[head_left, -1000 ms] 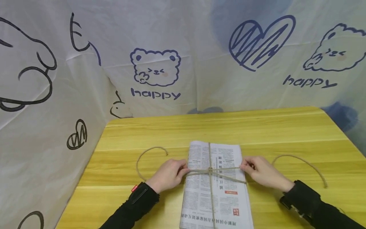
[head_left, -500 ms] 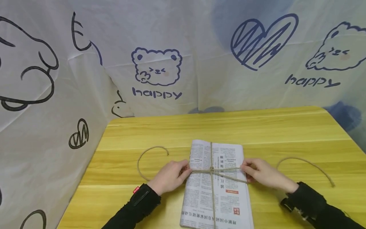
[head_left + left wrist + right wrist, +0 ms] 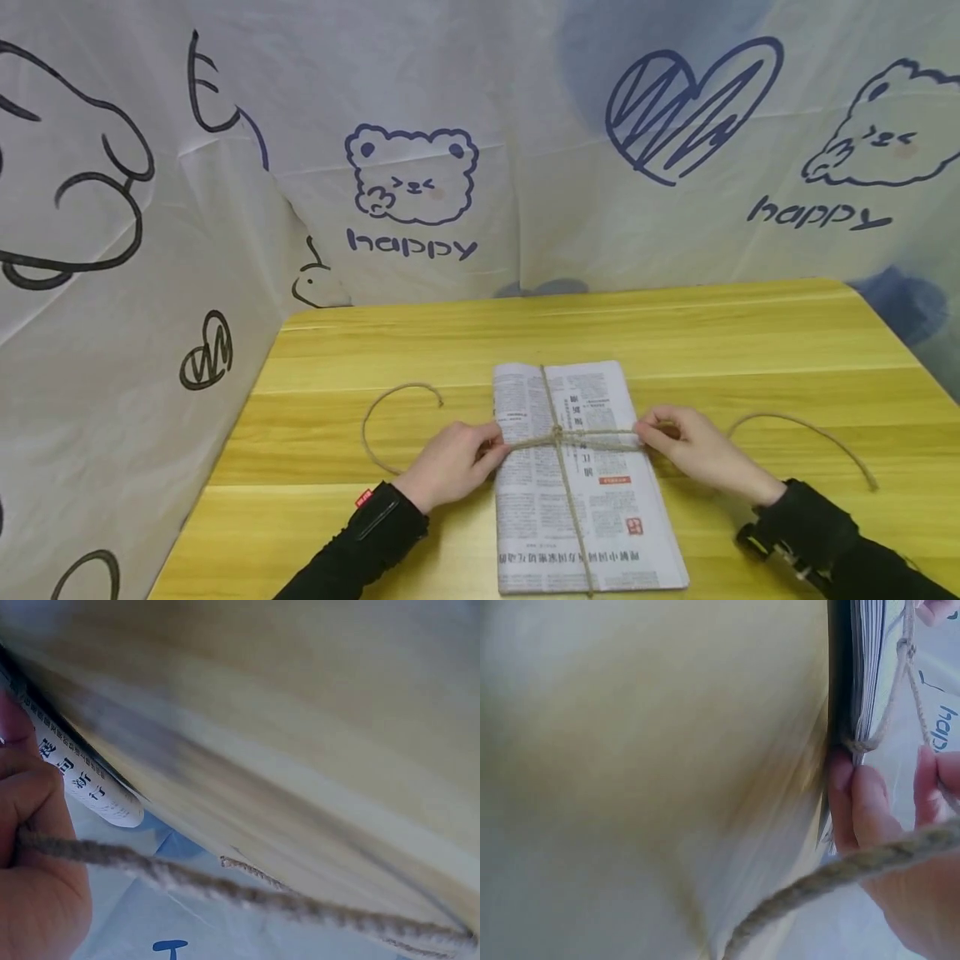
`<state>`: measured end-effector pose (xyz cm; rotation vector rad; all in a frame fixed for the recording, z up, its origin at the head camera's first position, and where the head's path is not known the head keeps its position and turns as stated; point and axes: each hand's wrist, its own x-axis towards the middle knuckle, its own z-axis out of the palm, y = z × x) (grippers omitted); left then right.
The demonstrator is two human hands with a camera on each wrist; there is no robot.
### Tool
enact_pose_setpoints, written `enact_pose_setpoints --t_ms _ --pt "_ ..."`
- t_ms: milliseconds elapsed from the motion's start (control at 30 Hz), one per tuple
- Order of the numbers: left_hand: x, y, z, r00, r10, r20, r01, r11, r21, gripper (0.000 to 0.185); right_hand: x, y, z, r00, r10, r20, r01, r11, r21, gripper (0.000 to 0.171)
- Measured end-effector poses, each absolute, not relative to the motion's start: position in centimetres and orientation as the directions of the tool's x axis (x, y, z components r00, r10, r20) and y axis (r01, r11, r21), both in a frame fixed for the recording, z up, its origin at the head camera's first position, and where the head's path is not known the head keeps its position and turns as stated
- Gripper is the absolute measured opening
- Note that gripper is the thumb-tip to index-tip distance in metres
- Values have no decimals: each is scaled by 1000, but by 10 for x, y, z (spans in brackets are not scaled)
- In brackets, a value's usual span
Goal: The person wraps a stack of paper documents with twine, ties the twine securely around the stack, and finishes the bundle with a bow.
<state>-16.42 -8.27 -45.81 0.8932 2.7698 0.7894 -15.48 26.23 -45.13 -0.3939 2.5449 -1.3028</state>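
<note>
Item: folded newspaper bundle [image 3: 581,475], lying flat on the yellow wooden table [image 3: 675,333] between the two hands, bound crosswise with jute twine [image 3: 570,437] knotted at its middle.

Obscured: the bundle's near edge runs close to the bottom of the head view; both wrist views are blurred, showing only table grain, a paper edge and a strand of twine. Print is too small to read.

Change: the bundle has turned slightly since half a second ago, its near end now swung toward the right hand, and the cross strand lies straighter.

Left hand [image 3: 453,462]: at the bundle's left edge, fingers curled, pinching the twine; loose tail curves away on its outer side.

Right hand [image 3: 693,450]: at the right edge, fingertips closed on the twine; its tail arcs outward beyond the wrist.

Surround: white cloth backdrop [image 3: 412,183] printed with bears, hearts, "happy".
</note>
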Motion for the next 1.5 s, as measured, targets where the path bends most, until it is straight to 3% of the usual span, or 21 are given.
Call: enact_pose_setpoints --t_ms 333,667,967,1133,1333,1500 --pt "-168 -82 -455 -831 555 37 501 718 484 23 -153 265 -458 -936 -351 -12 -205 574 -793 22" --pt "-167 -81 -452 -875 484 7 431 773 466 24 -153 268 -456 -906 -423 -17 -250 567 -785 9" --pt "-168 -49 -439 -828 561 19 547 799 252 40 -158 250 -443 -854 -514 81 -474 705 -528 16" --pt "-182 -26 -440 -834 545 -91 509 822 255 55 -165 245 -450 -843 -538 1 -452 708 -543 13" --pt "-203 -14 -442 -857 500 -127 468 857 216 46 -167 245 -456 -856 -517 -10 -424 714 -558 17" --pt "-215 -12 -443 -862 479 -169 445 872 202 49 -167 245 -458 -853 -523 -7 -423 698 -578 17"
